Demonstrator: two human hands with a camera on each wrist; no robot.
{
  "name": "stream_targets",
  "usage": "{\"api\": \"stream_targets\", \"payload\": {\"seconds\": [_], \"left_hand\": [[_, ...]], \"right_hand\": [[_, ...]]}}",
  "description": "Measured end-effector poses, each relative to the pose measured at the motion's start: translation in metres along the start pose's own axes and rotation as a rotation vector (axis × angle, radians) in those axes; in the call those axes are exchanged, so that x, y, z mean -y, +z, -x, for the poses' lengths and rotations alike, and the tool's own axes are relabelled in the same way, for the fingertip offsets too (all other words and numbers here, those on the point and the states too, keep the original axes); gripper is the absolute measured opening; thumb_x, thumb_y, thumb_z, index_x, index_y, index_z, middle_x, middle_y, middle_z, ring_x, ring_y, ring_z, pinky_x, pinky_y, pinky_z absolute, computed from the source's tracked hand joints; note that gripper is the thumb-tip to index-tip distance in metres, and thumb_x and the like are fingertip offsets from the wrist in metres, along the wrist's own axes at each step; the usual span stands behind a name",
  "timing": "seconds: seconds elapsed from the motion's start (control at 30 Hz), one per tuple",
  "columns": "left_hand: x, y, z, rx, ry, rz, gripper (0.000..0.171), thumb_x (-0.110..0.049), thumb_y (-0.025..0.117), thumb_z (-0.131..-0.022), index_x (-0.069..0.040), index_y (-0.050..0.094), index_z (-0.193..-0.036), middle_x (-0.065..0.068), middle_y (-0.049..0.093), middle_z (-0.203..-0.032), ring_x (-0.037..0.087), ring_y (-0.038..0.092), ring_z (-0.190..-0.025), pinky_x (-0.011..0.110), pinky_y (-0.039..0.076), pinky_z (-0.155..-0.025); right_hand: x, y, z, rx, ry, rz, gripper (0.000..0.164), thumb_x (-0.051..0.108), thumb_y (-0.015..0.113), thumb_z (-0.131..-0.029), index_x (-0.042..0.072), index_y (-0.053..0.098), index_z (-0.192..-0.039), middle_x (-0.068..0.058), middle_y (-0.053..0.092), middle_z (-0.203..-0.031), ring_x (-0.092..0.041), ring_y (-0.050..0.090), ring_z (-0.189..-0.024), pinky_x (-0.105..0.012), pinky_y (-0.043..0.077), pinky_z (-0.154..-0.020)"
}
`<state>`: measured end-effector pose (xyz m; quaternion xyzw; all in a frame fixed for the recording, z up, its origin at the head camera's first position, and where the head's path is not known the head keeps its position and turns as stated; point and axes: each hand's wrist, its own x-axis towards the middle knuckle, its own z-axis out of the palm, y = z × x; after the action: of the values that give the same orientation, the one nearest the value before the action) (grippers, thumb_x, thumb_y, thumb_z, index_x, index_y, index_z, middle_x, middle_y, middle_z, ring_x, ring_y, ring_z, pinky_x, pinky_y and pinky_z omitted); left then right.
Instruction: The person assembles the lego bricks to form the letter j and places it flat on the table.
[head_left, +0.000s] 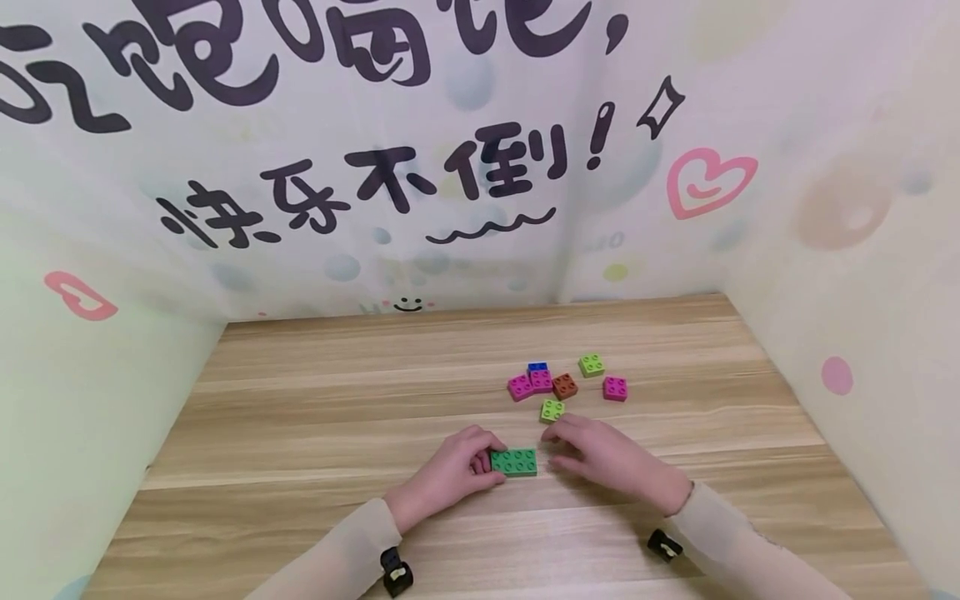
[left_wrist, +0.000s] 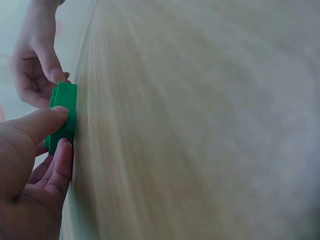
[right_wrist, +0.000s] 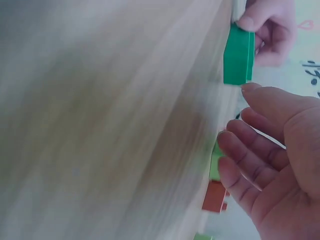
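A green toy building brick (head_left: pixel 514 462), long and with two rows of studs, lies flat on the wooden table. My left hand (head_left: pixel 456 469) grips its left end, thumb on the near side and fingers on the far side; the left wrist view shows the thumb pressed against the green brick (left_wrist: pixel 64 117). Just right of the brick is my right hand (head_left: pixel 607 461), its fingers loosely bent with nothing between them. In the right wrist view a gap shows between the right fingers (right_wrist: pixel 239 150) and the green brick (right_wrist: pixel 237 57). A lime brick (head_left: pixel 552 410) sits just beyond the right fingertips.
Farther back are two touching magenta bricks (head_left: pixel 541 381), a blue brick (head_left: pixel 537 367) behind them, a brown brick (head_left: pixel 565 386), another lime brick (head_left: pixel 592 365) and a separate magenta brick (head_left: pixel 616 388). A printed cloth (head_left: pixel 480 275) stands along the table's back edge.
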<state>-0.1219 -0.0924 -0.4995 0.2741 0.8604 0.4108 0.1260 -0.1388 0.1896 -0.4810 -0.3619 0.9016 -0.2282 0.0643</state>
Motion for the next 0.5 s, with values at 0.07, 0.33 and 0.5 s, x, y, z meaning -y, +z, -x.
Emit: {"api": "stream_targets", "payload": {"seconds": [0.07, 0.33, 0.5], "left_hand": [[0.0, 0.0, 0.0, 0.003, -0.002, 0.002, 0.03, -0.017, 0.081, -0.092, -0.009, 0.071, -0.119, -0.003, 0.061, -0.103, 0.004, 0.055, -0.079, 0.02, 0.051, -0.069], [0.0, 0.0, -0.001, 0.011, -0.011, 0.01, 0.032, -0.016, 0.081, -0.092, -0.007, 0.069, -0.12, -0.003, 0.059, -0.103, 0.002, 0.054, -0.079, 0.019, 0.052, -0.07], [0.0, 0.001, -0.001, 0.013, -0.022, 0.008, 0.032, -0.016, 0.081, -0.092, -0.007, 0.069, -0.12, -0.003, 0.059, -0.103, 0.001, 0.054, -0.079, 0.019, 0.052, -0.071]], "right_hand": [[-0.004, -0.005, 0.003, -0.026, 0.008, 0.005, 0.029, 0.017, 0.077, -0.094, 0.008, 0.07, -0.121, -0.002, 0.071, -0.113, -0.015, 0.067, -0.1, -0.035, 0.058, -0.089], [-0.03, -0.027, 0.015, -0.163, 0.053, 0.0, 0.026, 0.008, 0.078, -0.092, 0.005, 0.07, -0.116, -0.005, 0.07, -0.106, -0.016, 0.066, -0.09, -0.03, 0.059, -0.078], [-0.054, -0.04, 0.025, -0.256, 0.102, 0.009, 0.03, 0.003, 0.079, -0.09, 0.001, 0.069, -0.117, -0.008, 0.067, -0.102, -0.02, 0.065, -0.087, -0.031, 0.059, -0.073]]}}
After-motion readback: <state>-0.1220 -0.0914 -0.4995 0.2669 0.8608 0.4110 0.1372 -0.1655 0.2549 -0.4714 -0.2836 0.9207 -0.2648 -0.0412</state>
